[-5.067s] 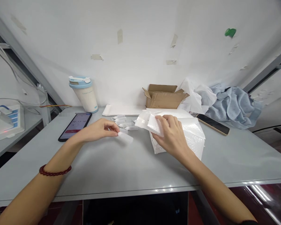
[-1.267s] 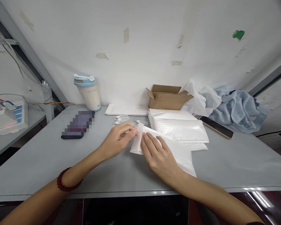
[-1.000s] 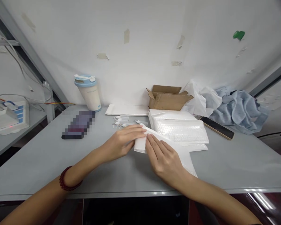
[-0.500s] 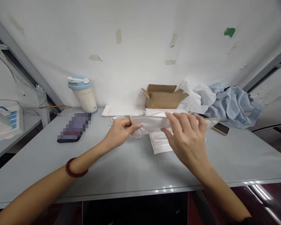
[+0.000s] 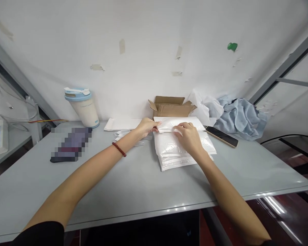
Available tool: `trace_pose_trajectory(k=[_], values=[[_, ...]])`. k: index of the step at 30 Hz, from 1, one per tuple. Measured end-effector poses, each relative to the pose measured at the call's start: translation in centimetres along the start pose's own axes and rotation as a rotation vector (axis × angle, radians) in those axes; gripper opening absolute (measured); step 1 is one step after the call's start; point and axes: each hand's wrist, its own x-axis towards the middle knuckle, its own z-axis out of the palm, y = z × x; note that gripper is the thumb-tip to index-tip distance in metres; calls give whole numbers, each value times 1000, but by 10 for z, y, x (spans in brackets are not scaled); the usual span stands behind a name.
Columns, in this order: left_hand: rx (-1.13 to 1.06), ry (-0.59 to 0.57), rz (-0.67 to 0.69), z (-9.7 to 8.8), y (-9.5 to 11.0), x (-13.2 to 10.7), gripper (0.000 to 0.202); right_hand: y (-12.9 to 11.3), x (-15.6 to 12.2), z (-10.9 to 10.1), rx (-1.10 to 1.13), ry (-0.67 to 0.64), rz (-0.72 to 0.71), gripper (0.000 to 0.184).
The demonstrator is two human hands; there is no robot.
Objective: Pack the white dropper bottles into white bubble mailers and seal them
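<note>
A stack of glossy white plastic packets [image 5: 181, 160] lies on the table in front of me. At its back rests a top white plastic packet [image 5: 170, 123]. My left hand [image 5: 147, 126] is closed on the left end of this packet, thumb and fingers pinched together. Over the packet's front edge, my right hand [image 5: 187, 136] bends its fingers and thumb in a pinch; the back of the hand hides part of the stack. A red beaded bracelet [image 5: 118, 149] circles my left wrist.
An open cardboard box [image 5: 175, 110] stands behind the stack, beside white plastic bags [image 5: 207, 107] and a light blue cloth [image 5: 242, 118]. A phone [image 5: 223, 136] lies right of the stack. To the left are a tumbler [image 5: 82, 109], a blurred dark item [image 5: 72, 145] and crumpled scraps [image 5: 122, 136].
The clear packet held stretched between both hands has come down onto the back of the stack. My left hand moved right, my right hand moved slightly left, and the view shifted.
</note>
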Motion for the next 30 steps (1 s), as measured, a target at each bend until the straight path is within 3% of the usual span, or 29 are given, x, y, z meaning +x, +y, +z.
trace_pose_trajectory(k=[5,11,14,17,22,30], values=[[207,76,74,-16,-6,-5,16,-5,1,-3,34,-85,53,26],[747,211,195,-74,-17,-1,12,-8,-2,-10,106,-56,65,26],[989,187,247,-102,-27,5,13,-13,-6,-13,146,14,14,23],[1156,126,265,-118,-35,10,16,-21,-12,-15,184,54,-44,21],[1319,65,286,-124,-37,14,23,-32,-16,-15,237,52,-109,15],[1535,43,310,-112,-30,10,23,-36,-18,-12,239,33,-123,12]])
